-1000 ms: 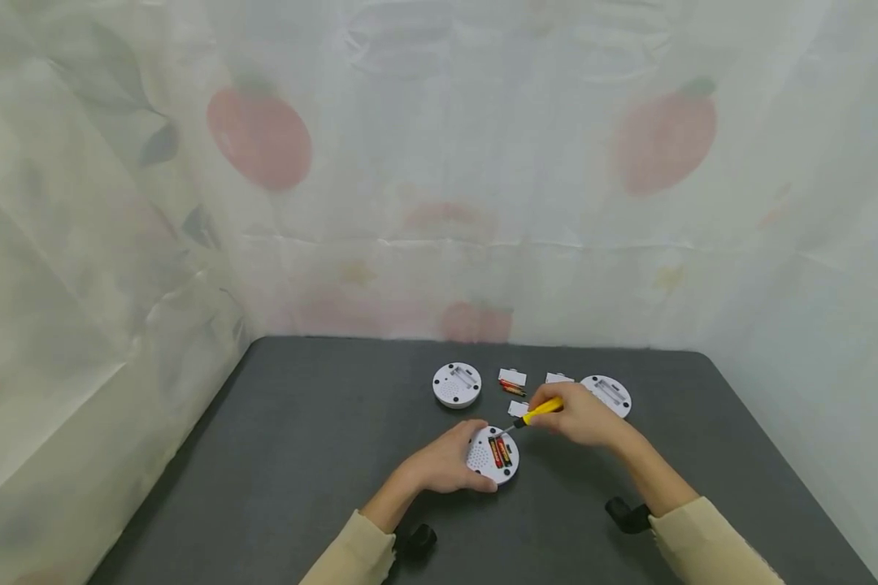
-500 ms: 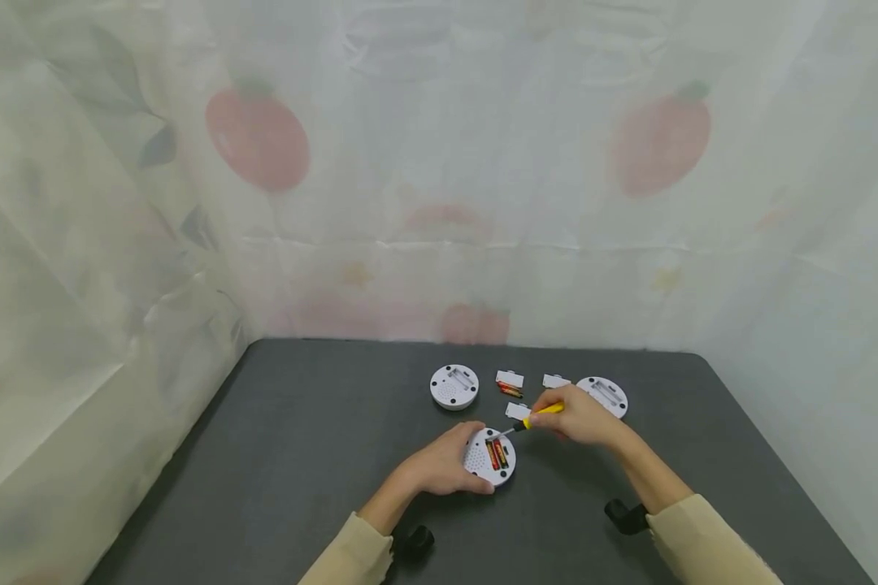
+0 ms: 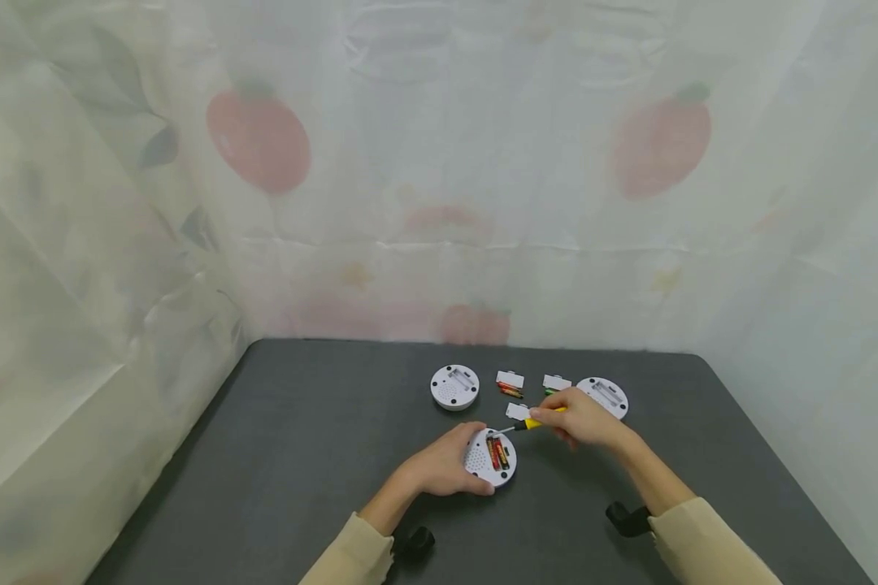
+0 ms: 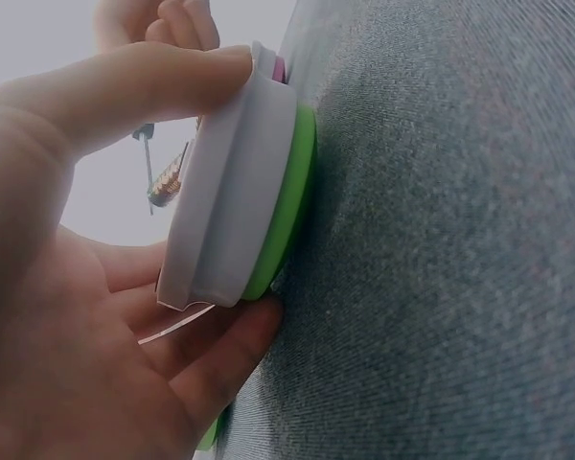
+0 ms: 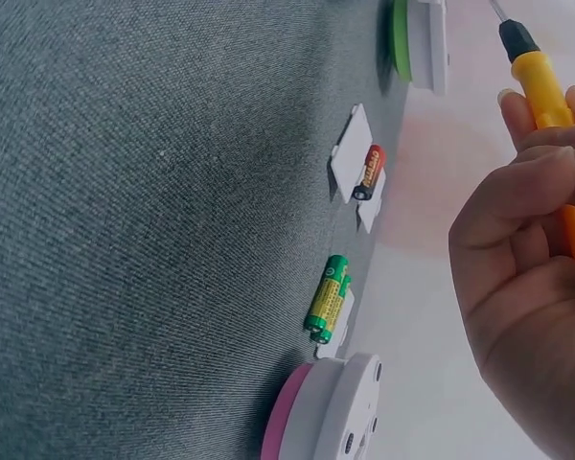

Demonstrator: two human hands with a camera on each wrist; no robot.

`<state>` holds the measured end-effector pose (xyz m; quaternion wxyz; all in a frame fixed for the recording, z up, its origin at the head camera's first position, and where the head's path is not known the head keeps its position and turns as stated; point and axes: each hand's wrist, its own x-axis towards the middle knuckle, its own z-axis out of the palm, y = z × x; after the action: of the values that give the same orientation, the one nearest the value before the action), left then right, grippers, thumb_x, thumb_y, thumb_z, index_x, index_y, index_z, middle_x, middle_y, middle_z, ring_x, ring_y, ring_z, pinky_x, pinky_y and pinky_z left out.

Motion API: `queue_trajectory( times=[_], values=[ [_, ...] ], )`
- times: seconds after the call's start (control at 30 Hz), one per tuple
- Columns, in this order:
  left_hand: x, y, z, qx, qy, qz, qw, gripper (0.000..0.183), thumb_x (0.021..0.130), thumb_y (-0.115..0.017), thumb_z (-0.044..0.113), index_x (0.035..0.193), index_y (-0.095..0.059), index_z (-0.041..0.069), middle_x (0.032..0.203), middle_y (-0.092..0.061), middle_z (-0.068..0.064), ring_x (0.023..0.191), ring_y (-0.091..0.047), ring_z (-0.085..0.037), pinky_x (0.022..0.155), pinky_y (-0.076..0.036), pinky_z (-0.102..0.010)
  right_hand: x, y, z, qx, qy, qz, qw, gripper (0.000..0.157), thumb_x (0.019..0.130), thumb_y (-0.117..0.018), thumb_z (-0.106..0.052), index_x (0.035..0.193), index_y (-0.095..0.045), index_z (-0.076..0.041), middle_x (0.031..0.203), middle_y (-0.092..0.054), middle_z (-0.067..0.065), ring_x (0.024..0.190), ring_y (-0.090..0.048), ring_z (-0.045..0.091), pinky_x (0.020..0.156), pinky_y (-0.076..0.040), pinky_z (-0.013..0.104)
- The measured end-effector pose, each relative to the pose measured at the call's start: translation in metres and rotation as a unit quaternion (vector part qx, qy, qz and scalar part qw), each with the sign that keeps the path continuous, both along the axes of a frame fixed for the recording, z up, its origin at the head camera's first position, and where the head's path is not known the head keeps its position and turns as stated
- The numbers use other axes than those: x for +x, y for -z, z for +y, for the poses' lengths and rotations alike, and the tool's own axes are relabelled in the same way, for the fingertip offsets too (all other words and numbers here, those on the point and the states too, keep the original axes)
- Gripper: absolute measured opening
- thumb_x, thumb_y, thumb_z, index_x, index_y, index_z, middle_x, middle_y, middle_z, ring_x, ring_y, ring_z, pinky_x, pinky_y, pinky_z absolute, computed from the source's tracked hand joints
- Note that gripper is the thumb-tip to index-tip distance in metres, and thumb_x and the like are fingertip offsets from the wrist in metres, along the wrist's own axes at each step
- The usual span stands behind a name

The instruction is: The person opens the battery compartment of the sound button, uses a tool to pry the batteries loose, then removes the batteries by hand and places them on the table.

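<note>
My left hand (image 3: 446, 465) grips the rim of a round white device (image 3: 477, 461), thumb on the near side and fingers on the far side. The device lies with its perforated face and open battery compartment up; two red-and-black batteries (image 3: 497, 453) sit inside. A green band (image 4: 286, 206) on its lower side shows in the left wrist view. With curled fingers, my right hand (image 3: 581, 416) holds a yellow-and-black screwdriver (image 5: 542, 88) at a slant. Its metal shaft (image 3: 503, 431) reaches the far end of the compartment; whether the tip touches a battery, I cannot tell.
Behind stand two more round white devices, one at left (image 3: 455, 387) and one at right (image 3: 606, 396), compartments vacant. White covers (image 3: 510, 379) lie between them, with red batteries (image 3: 510, 391) and green batteries (image 5: 328, 297). A patterned curtain (image 3: 439, 268) encloses the grey table (image 3: 322, 422).
The screwdriver handle has tilted lower and my right hand has turned slightly, uncovering the green batteries. The tip stays at the compartment's far end. My left hand keeps its hold on the device.
</note>
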<state>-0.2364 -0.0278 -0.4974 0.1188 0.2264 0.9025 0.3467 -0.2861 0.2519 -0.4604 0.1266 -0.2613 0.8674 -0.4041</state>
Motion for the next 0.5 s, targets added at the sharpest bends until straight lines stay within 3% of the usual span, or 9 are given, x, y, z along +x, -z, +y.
queue_trajectory(
  times=[0.27,0.5],
  values=[
    [-0.002,0.001,0.000,0.001,-0.001,0.003,1.0000,0.096,0.073,-0.089,0.038,0.150,-0.042,0.005,0.148,-0.048,-0.009,0.129,-0.048,-0.020,0.108,-0.038,-0.042,0.009,-0.003,0.004,-0.019,0.030,0.005,0.999,0.026,0.101,-0.064,-0.032,0.097,-0.072,-0.008,0.058,-0.050,-0.001,0.044,-0.050,0.015,0.051,-0.046,0.034],
    [-0.001,0.001,0.000,0.002,0.002,0.006,1.0000,0.096,0.073,-0.088,0.037,0.150,-0.042,0.005,0.148,-0.049,-0.009,0.127,-0.048,-0.020,0.108,-0.038,-0.041,0.022,-0.004,0.018,-0.024,0.070,-0.004,0.997,0.032,0.100,-0.066,-0.033,0.100,-0.068,-0.001,0.062,-0.052,0.003,0.051,-0.053,0.021,0.053,-0.044,0.033]
  ],
)
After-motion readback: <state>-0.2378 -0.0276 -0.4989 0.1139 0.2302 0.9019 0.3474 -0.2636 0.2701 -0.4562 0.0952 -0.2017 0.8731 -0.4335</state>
